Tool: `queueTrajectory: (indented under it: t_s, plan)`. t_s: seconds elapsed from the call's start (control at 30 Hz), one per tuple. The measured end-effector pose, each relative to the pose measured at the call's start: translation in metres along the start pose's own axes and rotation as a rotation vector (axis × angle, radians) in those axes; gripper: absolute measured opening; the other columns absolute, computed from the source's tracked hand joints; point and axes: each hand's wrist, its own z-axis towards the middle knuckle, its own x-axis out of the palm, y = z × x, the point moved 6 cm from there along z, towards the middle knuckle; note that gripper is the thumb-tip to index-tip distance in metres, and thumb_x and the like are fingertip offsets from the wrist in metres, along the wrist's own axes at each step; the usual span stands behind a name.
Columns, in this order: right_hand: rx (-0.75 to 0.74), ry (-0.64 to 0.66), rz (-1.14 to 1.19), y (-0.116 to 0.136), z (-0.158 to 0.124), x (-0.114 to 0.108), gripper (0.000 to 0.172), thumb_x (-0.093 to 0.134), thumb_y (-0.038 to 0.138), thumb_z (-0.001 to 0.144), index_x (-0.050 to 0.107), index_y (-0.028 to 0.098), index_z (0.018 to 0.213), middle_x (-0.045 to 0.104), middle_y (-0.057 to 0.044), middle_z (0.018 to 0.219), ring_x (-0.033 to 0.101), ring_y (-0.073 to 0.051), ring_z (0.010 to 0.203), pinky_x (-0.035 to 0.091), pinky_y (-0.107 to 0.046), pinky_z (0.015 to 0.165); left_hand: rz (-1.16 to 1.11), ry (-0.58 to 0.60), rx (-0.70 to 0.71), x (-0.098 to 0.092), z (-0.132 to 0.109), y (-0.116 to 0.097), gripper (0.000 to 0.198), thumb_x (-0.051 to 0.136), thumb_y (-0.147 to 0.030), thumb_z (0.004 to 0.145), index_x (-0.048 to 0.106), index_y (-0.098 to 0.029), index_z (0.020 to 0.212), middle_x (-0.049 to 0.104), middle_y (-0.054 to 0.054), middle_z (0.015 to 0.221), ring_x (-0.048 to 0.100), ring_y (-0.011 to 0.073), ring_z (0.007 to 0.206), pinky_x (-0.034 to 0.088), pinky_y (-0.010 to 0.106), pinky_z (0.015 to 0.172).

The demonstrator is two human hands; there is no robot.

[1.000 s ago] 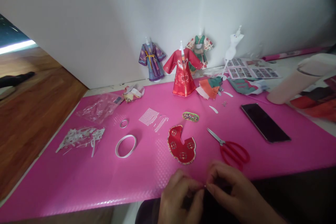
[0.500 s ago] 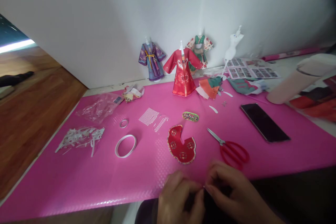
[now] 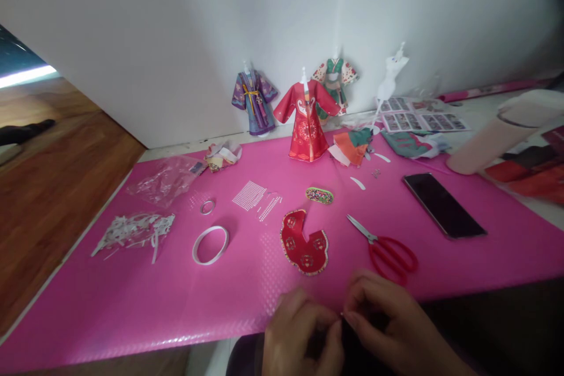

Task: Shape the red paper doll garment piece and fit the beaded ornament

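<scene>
My left hand point(image 3: 302, 329) and my right hand point(image 3: 383, 317) meet at the front edge of the table, fingertips pinched close together. A tiny pale speck shows between them, too small to name. Just beyond my hands lies a red scalloped doll collar point(image 3: 306, 252) with a light trimmed edge, flat on the pink mat. Scissors with red handles point(image 3: 392, 255) rest to the right, near my right hand, blades pointing away. Behind the collar sits a small green-rimmed oval tray point(image 3: 319, 195) of multicoloured beads.
Rolls of white tape point(image 3: 210, 245), a sheet of stick-on pearls point(image 3: 249, 195) and a bag of paper scraps point(image 3: 132, 232) lie left. A black phone point(image 3: 443, 205) and a pink bottle point(image 3: 493, 135) are right. Dressed doll forms, one in a red robe point(image 3: 307, 123), stand behind.
Both hands stay almost in the same place, still pinched together. The things on the mat have not moved; the view shifts very slightly.
</scene>
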Motion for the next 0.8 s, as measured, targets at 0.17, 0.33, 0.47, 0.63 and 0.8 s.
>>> queueTrajectory:
  t_s: [0.17,0.33,0.47,0.63,0.8]
  plan:
    - [-0.030,-0.012,-0.021,0.002,0.000,0.000,0.016,0.053,0.010,0.081,0.053,0.022,0.071,0.056,0.003,0.070,0.054,-0.010,0.062,0.041,-0.020,0.055,-0.006,-0.009,-0.001,0.003,-0.004,0.001,0.017,0.056,-0.013,0.081,0.060,-0.021,0.066,0.055,-0.001,0.062,0.053,0.0123,0.060,0.036,0.021,0.053]
    - [-0.054,-0.011,-0.034,0.004,0.000,0.001,0.016,0.054,0.010,0.081,0.053,0.021,0.070,0.055,0.004,0.069,0.053,-0.010,0.060,0.040,-0.020,0.054,-0.007,-0.002,-0.014,0.005,-0.004,0.004,0.016,0.055,-0.013,0.081,0.061,-0.021,0.068,0.057,-0.001,0.063,0.054,0.0125,0.059,0.037,0.021,0.053]
    - [-0.047,-0.004,-0.042,0.004,0.000,0.002,0.016,0.054,0.010,0.081,0.054,0.021,0.071,0.055,0.003,0.069,0.054,-0.010,0.061,0.041,-0.020,0.055,-0.016,0.006,-0.022,0.003,-0.002,0.003,0.016,0.055,-0.012,0.079,0.062,-0.021,0.068,0.059,-0.001,0.064,0.056,0.0124,0.061,0.039,0.021,0.054]
    - [-0.045,0.003,-0.046,0.005,0.001,0.001,0.015,0.054,0.011,0.081,0.054,0.021,0.070,0.055,0.003,0.068,0.053,-0.010,0.061,0.041,-0.020,0.054,-0.007,0.136,0.009,0.001,0.009,-0.005,0.016,0.058,-0.008,0.076,0.064,-0.021,0.069,0.063,-0.002,0.064,0.058,0.0108,0.058,0.041,0.018,0.052]
    - [-0.017,0.017,-0.050,0.006,0.001,0.002,0.015,0.054,0.012,0.081,0.053,0.021,0.069,0.056,0.003,0.068,0.054,-0.010,0.060,0.041,-0.021,0.054,-0.049,0.046,-0.066,0.003,0.005,0.002,0.018,0.054,-0.010,0.077,0.060,-0.020,0.064,0.059,-0.002,0.061,0.055,0.0104,0.055,0.037,0.019,0.050]
